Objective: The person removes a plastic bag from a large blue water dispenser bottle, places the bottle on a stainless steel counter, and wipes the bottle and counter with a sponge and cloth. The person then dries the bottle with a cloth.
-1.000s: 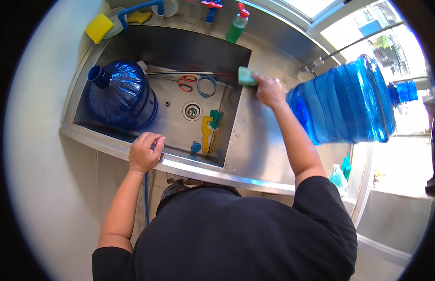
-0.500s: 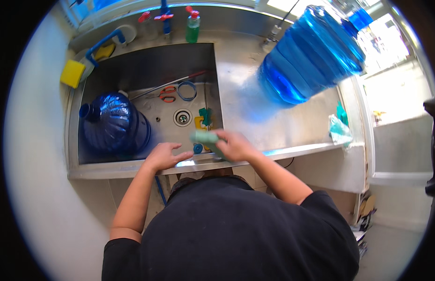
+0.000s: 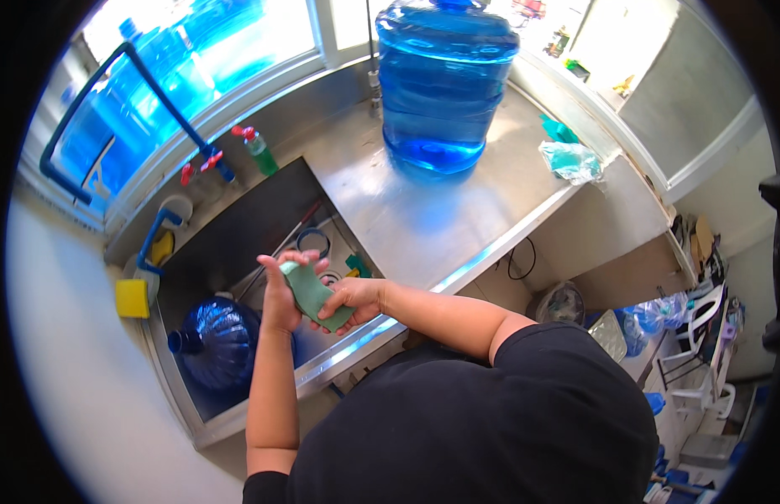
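A soft pale-green sponge cloth [image 3: 310,292] is held above the front edge of the sink, bent in the middle. My right hand [image 3: 356,300] is closed on its lower end, with the thumb on top. My left hand [image 3: 282,294] lies against the upper part, thumb stretched away and fingers apart behind the cloth. Below and left of the hands, a dark-blue water jug [image 3: 220,336] lies on its side in the metal sink [image 3: 230,228], its mouth toward the left wall.
A large blue water jug [image 3: 440,92] holding water stands upright on the steel counter [image 3: 491,181]. A crumpled plastic bag [image 3: 570,161] lies at the counter's right edge. Along the sink's back are a green bottle [image 3: 260,154] and blue pipe; a yellow sponge [image 3: 132,298] is at left.
My view has turned toward the right. Both hands have risen and come together, and the cloth in my right hand now rests against my left palm.
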